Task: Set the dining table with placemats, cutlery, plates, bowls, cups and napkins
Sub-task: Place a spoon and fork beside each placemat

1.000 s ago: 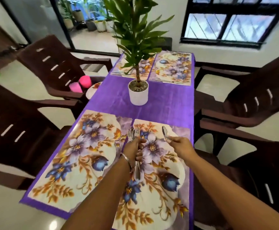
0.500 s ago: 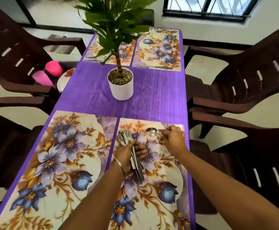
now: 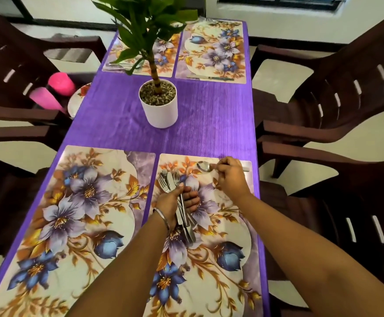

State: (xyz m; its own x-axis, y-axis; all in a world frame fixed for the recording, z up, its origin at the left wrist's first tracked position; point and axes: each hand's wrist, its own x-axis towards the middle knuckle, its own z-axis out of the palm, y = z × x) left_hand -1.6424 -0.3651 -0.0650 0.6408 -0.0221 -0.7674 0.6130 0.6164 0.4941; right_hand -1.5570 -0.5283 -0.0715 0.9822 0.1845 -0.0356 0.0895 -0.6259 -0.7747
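From the head view, the right hand has come down since a moment ago: the spoon that it held up in the air now lies flat along the far edge of the near right placemat, with the bowl end to the left. The fingers still pinch the spoon's handle, so it looks set down but not yet let go. That means the first piece of cutlery is about in place at this seat. The left hand keeps its fingers curled tight round a bundle of cutlery, forks and a knife, just above the same mat. The spoon is shiny and silver. The near left placemat has nothing on it. The far right placemat already has a knife on its near edge. A potted plant stands mid counter.
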